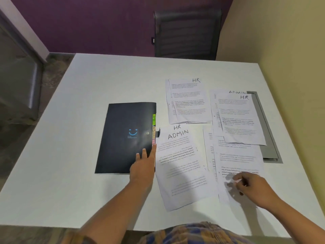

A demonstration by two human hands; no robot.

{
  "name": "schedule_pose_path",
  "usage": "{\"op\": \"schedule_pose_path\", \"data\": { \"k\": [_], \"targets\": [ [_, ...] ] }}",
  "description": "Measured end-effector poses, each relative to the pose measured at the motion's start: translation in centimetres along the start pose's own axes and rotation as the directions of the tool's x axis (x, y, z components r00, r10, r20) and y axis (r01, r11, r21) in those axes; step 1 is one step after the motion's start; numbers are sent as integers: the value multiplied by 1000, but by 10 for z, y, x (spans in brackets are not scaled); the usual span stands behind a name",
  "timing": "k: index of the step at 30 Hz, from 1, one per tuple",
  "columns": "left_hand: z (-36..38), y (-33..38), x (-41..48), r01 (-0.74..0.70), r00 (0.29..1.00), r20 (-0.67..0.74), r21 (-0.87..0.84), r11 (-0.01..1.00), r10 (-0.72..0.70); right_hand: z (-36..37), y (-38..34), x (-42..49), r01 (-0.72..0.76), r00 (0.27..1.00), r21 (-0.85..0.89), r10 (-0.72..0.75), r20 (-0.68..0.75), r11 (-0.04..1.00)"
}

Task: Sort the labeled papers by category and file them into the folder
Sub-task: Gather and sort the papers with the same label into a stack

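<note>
Currently the left hand [143, 166] rests flat, fingers straight, on the lower right corner of the closed dark folder [123, 136], which lies on the white table [70, 138]. Coloured tabs [154, 127] line the folder's right edge. The ADMIN sheet [179, 166] lies just beside it, with the far HR sheet [188, 101] behind. The right hand [251, 187] sits on the near right sheet [235, 155], fingers curled and blurred. Whether they pinch the paper I cannot tell.

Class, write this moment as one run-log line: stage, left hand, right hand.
stage: papers unsorted on table | left hand: flat on closed folder | right hand: on nearest paper, grip blurred
</note>
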State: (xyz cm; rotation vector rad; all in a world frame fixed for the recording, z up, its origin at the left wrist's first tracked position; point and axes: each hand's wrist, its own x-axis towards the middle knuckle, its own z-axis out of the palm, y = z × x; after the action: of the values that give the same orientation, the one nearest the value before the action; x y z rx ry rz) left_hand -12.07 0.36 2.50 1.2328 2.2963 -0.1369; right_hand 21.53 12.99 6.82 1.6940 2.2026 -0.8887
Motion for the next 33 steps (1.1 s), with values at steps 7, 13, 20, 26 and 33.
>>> {"op": "schedule_pose_path", "data": {
  "k": [7, 13, 20, 26, 33],
  "targets": [
    [27, -11, 1, 72, 997, 20, 81, 994, -74, 1, 41, 24, 55, 998, 25, -56, 35, 998],
    [48, 25, -33, 36, 995, -101, 70, 997, -28, 8, 83, 39, 95, 995, -32, -95, -10, 995],
    [84, 83, -51, 1, 991, 132, -1, 1000, -1, 14, 136, 44, 152, 982, -194, -126, 138, 969],
    [87, 102, -52, 40, 996, 80, -182, 982, -26, 8, 151, 49, 216, 971, -229, -185, 149, 949],
    [90, 116, -42, 293, 907, -148, -450, 843, -394, 8, 154, 41, 224, 972, -228, -200, 121, 948]
  ]
}}
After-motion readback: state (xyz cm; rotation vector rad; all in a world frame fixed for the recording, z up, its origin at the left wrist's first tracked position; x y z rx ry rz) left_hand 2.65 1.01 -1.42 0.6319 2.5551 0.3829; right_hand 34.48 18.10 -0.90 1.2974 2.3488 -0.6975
